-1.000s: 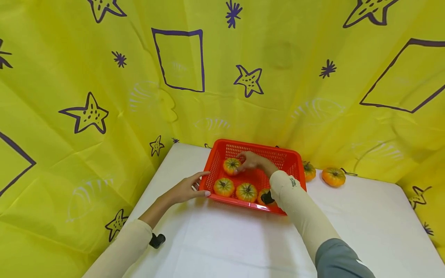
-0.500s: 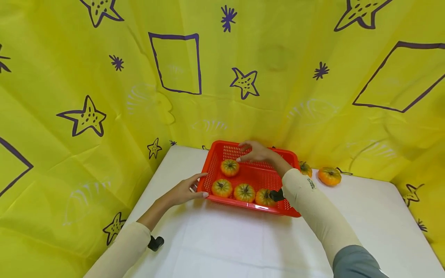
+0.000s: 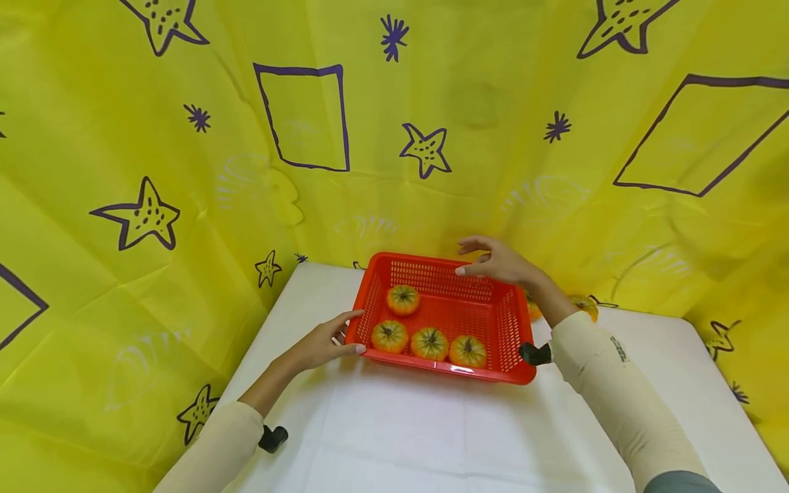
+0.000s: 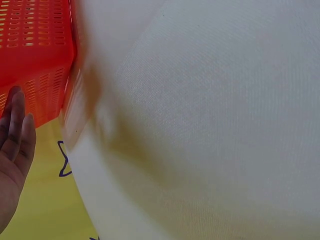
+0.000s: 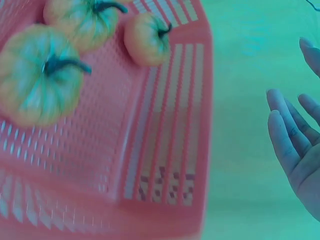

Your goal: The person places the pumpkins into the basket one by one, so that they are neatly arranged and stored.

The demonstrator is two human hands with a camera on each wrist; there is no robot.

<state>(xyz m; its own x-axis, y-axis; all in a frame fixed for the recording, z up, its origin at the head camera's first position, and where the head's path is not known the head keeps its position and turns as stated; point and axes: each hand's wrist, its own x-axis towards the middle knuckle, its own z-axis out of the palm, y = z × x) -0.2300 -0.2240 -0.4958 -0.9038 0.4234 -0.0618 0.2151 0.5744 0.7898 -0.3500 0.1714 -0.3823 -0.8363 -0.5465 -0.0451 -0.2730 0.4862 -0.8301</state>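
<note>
We're touching the basket's (image 3: 401, 360) rim, left hand (image 3: 320, 345) spread. Our spread right hand (image 3: 498, 263) is hovering clear of pumpkins (image 3: 403, 300) inside.

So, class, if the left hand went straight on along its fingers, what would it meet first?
Likely the red basket; the left hand is at its end, though actual contact is unclear.

Yellow cloth (image 3: 481, 89) with purple-outlined starfish (image 3: 427, 150) hangs behind a white table (image 3: 401, 431).
</note>
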